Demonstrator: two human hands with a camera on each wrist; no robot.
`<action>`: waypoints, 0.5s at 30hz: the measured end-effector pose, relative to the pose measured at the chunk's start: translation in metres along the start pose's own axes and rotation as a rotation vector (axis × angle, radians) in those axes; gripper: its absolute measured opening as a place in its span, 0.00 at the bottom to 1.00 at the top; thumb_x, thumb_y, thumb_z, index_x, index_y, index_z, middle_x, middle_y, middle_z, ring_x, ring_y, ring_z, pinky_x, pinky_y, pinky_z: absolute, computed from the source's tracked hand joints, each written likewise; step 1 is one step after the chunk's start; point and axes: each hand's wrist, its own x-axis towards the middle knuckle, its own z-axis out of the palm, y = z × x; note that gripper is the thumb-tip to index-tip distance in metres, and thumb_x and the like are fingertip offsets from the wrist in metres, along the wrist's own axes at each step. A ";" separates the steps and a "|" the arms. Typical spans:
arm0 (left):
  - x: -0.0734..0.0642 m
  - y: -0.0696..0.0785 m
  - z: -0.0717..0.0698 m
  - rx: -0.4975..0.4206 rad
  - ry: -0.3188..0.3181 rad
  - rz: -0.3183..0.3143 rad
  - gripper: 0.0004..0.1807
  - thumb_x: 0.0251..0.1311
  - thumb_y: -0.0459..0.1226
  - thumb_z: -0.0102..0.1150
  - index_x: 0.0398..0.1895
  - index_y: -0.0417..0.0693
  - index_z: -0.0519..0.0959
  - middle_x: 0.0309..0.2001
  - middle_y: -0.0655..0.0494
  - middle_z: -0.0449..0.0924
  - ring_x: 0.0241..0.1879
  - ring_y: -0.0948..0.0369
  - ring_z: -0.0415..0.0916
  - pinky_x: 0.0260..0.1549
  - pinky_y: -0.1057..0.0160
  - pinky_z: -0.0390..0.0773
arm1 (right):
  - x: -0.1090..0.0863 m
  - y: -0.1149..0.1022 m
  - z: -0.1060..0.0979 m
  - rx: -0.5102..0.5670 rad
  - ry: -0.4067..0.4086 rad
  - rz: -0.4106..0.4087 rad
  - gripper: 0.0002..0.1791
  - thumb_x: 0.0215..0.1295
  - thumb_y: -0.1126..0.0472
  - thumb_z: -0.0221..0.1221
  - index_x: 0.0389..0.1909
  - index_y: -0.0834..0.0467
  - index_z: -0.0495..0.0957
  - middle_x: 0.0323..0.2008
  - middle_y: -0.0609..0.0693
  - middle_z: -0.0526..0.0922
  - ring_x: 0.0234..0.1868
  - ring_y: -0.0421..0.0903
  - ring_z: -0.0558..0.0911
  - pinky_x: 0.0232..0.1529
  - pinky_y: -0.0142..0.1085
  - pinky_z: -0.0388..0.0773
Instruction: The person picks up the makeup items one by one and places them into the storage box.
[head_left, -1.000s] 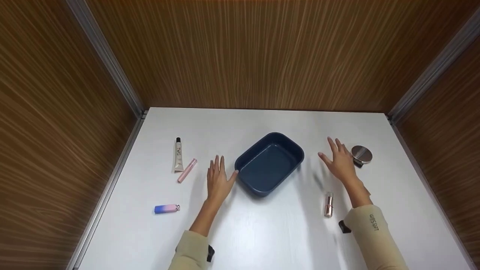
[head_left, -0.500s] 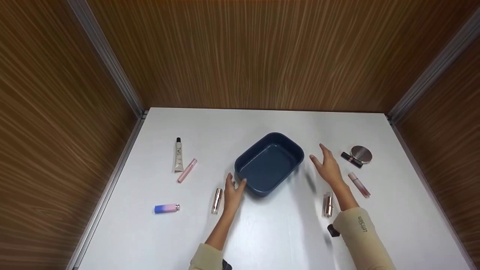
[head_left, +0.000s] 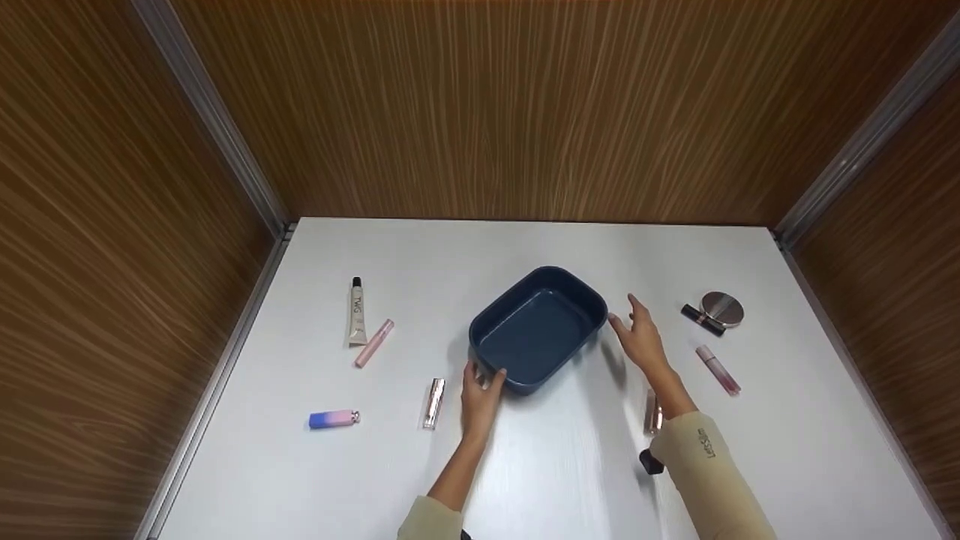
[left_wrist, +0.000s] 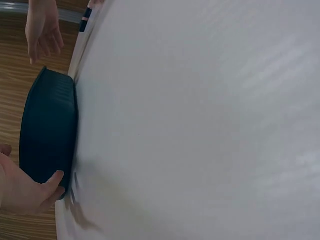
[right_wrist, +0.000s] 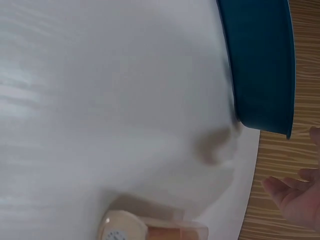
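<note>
A dark blue rectangular dish (head_left: 536,337) stands at an angle mid-table. My left hand (head_left: 480,401) grips its near left corner, thumb at the rim and fingers around the outer side; the left wrist view shows fingertips (left_wrist: 56,180) curled by the dish's lower edge. Just off the dish's right corner is my right hand (head_left: 642,341), fingers spread and holding nothing. The right wrist view shows a gap between that hand (right_wrist: 297,197) and the dish wall (right_wrist: 262,65). A lipstick tube (head_left: 652,412) lies under the right forearm, partly hidden by it.
To the left lie a cream tube (head_left: 358,315), a pink slim tube (head_left: 374,343), a blue-pink lipstick (head_left: 334,418) and a shiny lipstick (head_left: 433,403). On the right are a round compact (head_left: 722,309), a black tube (head_left: 703,320) and a pink gloss tube (head_left: 718,370). Wood-grain panels surround the white table.
My left hand has moved right and nearer, from beside the dish onto its near left corner. My right hand has come left from near the compact toward the dish. The dish stays in place.
</note>
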 end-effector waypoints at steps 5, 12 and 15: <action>-0.003 -0.001 0.006 -0.009 -0.003 -0.005 0.34 0.57 0.37 0.58 0.63 0.30 0.58 0.60 0.32 0.62 0.55 0.41 0.66 0.50 0.52 0.69 | 0.001 0.003 0.004 0.025 -0.013 0.027 0.35 0.67 0.57 0.52 0.68 0.69 0.49 0.64 0.71 0.53 0.59 0.66 0.64 0.56 0.54 0.61; -0.005 -0.001 0.014 -0.107 -0.010 0.054 0.31 0.58 0.30 0.55 0.61 0.23 0.56 0.56 0.26 0.64 0.54 0.40 0.67 0.51 0.53 0.68 | 0.001 0.007 0.007 0.023 -0.031 0.028 0.35 0.67 0.58 0.51 0.68 0.70 0.48 0.64 0.71 0.53 0.58 0.66 0.65 0.56 0.53 0.61; -0.005 -0.001 0.016 -0.119 -0.006 0.056 0.31 0.58 0.29 0.55 0.61 0.22 0.55 0.56 0.26 0.64 0.54 0.40 0.67 0.52 0.53 0.68 | 0.001 0.007 0.008 0.023 -0.029 0.023 0.35 0.67 0.59 0.51 0.67 0.70 0.49 0.64 0.70 0.54 0.57 0.67 0.65 0.56 0.53 0.62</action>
